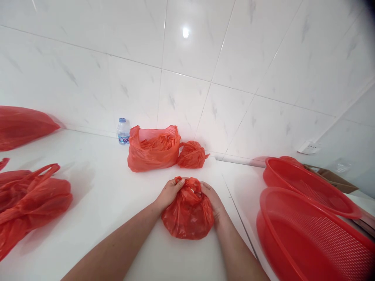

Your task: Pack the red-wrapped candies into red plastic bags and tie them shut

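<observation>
A red plastic bag [189,218], bunched and filled out at its lower part, rests on the white table [108,210] in front of me. My left hand [170,193] grips its gathered top from the left, with the thumb over the plastic. On the other side my right hand [211,198] is closed around the upper right of the bag; some of its fingers are hidden behind the plastic. Something small and pale shows in the bag's top folds, too small to name. Just beyond my hands lies a small knotted red bag [192,155].
A larger open red bag [154,156] and a water bottle [123,132] stand against the tiled wall. More red bags [38,195] lie at left. Two red perforated baskets [290,238] are at right, near a cardboard box [334,178] and a wall socket [309,147].
</observation>
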Tool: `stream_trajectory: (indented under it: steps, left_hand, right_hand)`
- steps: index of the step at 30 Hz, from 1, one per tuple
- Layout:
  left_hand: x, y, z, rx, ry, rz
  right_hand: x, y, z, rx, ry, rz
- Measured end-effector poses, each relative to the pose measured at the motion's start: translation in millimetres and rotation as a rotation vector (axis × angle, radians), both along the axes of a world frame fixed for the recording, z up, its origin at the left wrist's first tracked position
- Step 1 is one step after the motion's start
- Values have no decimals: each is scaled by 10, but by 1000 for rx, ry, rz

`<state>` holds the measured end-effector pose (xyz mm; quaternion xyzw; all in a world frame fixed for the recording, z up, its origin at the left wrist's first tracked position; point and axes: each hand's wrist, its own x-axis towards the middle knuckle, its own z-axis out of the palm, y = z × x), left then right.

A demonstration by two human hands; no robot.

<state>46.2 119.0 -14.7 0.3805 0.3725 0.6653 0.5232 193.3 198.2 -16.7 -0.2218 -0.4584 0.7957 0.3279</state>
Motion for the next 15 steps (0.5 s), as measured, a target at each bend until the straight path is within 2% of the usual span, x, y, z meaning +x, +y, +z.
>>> stream_trajectory:
  steps: [4, 6, 9, 11, 15]
  left_hand:
    - [-39, 48, -87, -11, 64, 102]
    - [-33, 48, -89, -13, 109, 139]
    - [5, 30, -62, 14, 178, 150]
    - [41, 17, -47, 47, 226, 155]
    - [103, 8, -64, 48, 260, 180]
  right_hand:
    - [-46, 55, -41, 163, -91, -5]
    - [-72, 66, -71, 310, -217, -99]
    - [-98, 66, -127, 548, -422, -326]
    - [-103, 57, -151, 653, -538, -434]
    - [-101, 59, -145, 742, -643, -461]
